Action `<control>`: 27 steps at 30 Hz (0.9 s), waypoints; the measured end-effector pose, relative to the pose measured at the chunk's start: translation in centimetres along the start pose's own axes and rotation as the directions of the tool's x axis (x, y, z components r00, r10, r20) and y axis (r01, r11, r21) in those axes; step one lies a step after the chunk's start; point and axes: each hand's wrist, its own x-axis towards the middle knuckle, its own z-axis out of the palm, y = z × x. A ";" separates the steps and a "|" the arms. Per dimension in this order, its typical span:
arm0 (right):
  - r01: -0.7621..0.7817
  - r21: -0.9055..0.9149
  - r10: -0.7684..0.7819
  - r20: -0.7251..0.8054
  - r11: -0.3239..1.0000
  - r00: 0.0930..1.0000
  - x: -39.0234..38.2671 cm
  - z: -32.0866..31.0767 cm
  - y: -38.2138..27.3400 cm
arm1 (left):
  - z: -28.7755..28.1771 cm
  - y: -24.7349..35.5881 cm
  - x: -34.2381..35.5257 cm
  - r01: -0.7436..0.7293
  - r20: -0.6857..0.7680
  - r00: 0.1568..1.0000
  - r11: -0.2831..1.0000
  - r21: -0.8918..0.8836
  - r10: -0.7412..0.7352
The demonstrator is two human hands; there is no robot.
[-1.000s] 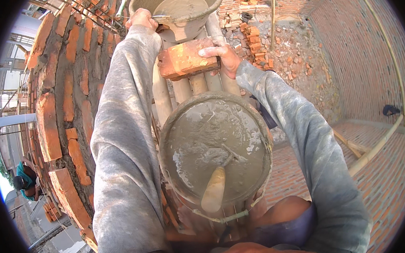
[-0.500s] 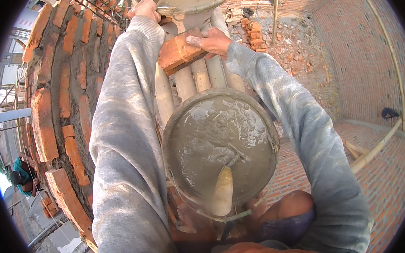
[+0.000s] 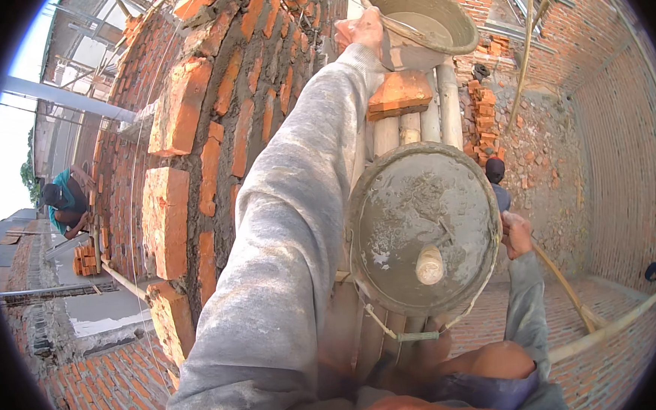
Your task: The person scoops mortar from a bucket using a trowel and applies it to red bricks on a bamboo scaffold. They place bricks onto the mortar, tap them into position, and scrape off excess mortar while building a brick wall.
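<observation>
At the far end of the poles my left hand (image 3: 362, 31) is closed at the left rim of a bucket (image 3: 462, 45) with wet mortar in it. My right hand (image 3: 517, 235) has its fingers bent at the right rim of a nearer, round bucket (image 3: 361, 274), seemingly gripping it. Grey mortar (image 3: 410, 200) fills this nearer bucket, and a trowel (image 3: 428, 265) stands in it, blade sunk, wooden handle up. An orange brick (image 3: 398, 93) lies on the bamboo poles (image 3: 449, 103) between the buckets, with no hand on it.
To my left runs a brick wall (image 3: 223, 147) with wet joints and several loose bricks (image 3: 167, 222) along its edge. A person in teal (image 3: 65, 198) crouches far left. Another person's dark head (image 3: 495, 168) shows below on the right, near stacked bricks (image 3: 482, 113).
My right hand has let go of the brick, which now rests on the poles, and has come back to the near bucket's rim. My left hand stays at the far bucket. The view has shifted left.
</observation>
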 end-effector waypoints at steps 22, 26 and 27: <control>-0.127 -0.072 0.119 -0.102 0.989 0.988 -0.7 -4.2 12.1 | -13.9 0.1 -23.8 -0.314 -0.068 0.916 0.812 0.492 0.395; -0.165 0.011 0.160 -0.312 0.986 0.937 1.4 -4.8 12.8 | -16.6 -3.1 -22.7 -0.258 -0.116 0.947 0.925 0.280 0.299; -0.188 0.027 0.183 -0.390 0.982 0.902 2.2 -5.5 13.2 | -17.4 -2.9 -22.6 -0.246 -0.080 0.961 0.951 0.186 0.264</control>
